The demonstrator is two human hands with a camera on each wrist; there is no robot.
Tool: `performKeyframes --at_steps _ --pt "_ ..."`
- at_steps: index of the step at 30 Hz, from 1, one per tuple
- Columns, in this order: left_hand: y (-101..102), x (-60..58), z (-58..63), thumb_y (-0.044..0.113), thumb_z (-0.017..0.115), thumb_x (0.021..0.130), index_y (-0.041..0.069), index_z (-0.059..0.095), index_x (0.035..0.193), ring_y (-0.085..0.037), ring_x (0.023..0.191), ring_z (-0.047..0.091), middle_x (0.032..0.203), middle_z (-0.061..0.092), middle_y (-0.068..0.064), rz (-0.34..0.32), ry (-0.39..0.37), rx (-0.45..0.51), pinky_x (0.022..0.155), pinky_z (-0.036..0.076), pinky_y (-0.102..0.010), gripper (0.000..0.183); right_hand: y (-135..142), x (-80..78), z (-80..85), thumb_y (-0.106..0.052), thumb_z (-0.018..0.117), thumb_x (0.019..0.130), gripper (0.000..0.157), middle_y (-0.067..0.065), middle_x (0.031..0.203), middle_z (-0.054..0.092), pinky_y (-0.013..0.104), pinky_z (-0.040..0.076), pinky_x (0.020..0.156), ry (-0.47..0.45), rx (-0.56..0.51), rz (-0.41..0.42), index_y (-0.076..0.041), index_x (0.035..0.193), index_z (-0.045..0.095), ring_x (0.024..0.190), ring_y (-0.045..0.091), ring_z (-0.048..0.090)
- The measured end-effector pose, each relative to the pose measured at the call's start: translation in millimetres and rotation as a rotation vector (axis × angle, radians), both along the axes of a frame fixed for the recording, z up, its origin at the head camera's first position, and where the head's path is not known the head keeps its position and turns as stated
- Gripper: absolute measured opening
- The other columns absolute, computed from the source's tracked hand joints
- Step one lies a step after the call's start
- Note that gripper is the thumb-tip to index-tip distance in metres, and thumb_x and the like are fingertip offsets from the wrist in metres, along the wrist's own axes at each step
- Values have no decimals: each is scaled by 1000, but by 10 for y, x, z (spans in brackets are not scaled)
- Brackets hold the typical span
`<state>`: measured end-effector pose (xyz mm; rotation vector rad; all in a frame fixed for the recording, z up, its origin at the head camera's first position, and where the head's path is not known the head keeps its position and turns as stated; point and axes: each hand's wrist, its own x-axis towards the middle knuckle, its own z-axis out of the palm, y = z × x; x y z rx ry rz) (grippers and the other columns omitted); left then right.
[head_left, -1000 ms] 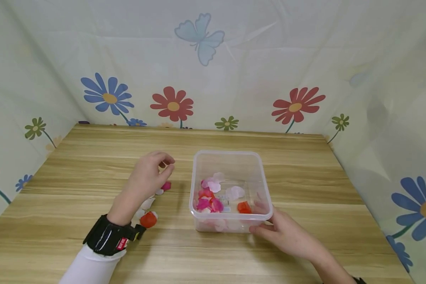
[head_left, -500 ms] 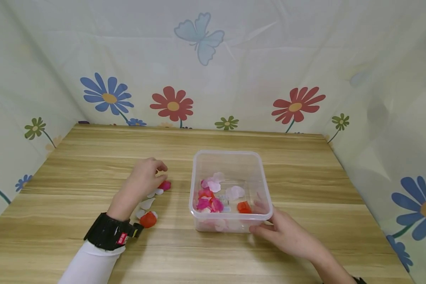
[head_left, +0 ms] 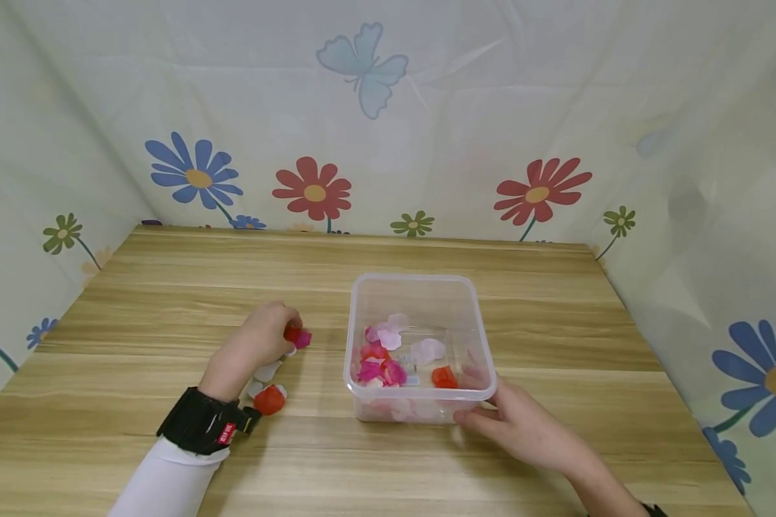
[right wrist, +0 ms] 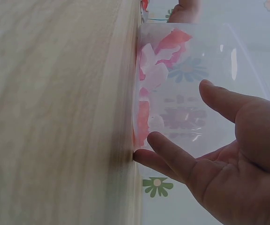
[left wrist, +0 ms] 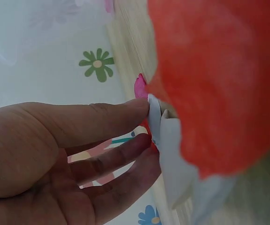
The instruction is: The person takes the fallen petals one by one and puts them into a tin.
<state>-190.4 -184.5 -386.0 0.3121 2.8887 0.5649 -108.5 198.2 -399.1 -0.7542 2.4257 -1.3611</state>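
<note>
My left hand (head_left: pixel 259 337) curls its thumb and fingertips round a red petal (head_left: pixel 292 333) on the table, beside a magenta petal (head_left: pixel 304 339). In the left wrist view the thumb and fingers are close together, with red showing between them. White petals (head_left: pixel 268 371) and another red petal (head_left: pixel 269 400) lie nearer the wrist; that red one looms large in the left wrist view. My right hand (head_left: pixel 530 427) touches the near right corner of a clear plastic box (head_left: pixel 420 394), its fingers mostly straight and spread. Inside sit pink petals (head_left: pixel 394 373) and an orange-red petal (head_left: pixel 445 377).
The wood-grain table (head_left: pixel 543 309) reaches back to a white curtain (head_left: pixel 427 129) printed with flowers and a butterfly. The curtain also encloses both sides. The open-topped box stands right of the loose petals, with a strip of table between.
My left hand has come down and slightly toward me onto the petals, its fingers closing round the red one. The right hand and the box have stayed put.
</note>
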Motion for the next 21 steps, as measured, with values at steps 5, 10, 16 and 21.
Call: performKeyframes --at_steps 5,10,16,21 --pt "2 8 13 -4 70 86 1 67 101 -24 82 53 91 57 -9 25 -23 26 71 47 -32 17 -2 1 2 -20 70 94 53 11 129 57 25 43 95 20 13 2 1 136 46 121 28 54" --pt "-7 10 33 -8 60 89 1 67 98 -22 75 52 84 56 -7 54 -32 94 60 44 -26 15 -1 1 1 -20 70 93 52 10 128 57 24 43 95 37 32 -3 0 136 48 119 23 55" --pt "-34 16 53 -9 57 89 2 68 94 -21 70 52 82 56 -7 65 -2 141 56 42 -25 17 6 -1 3 -22 71 93 55 11 131 55 23 41 96 29 38 -9 0 137 46 121 27 54" --pt "-41 20 80 -7 60 90 2 69 97 -21 75 53 85 58 -6 62 36 128 61 44 -26 14 5 0 6 -23 71 93 56 11 132 55 22 40 97 35 44 -10 0 138 46 121 30 54"
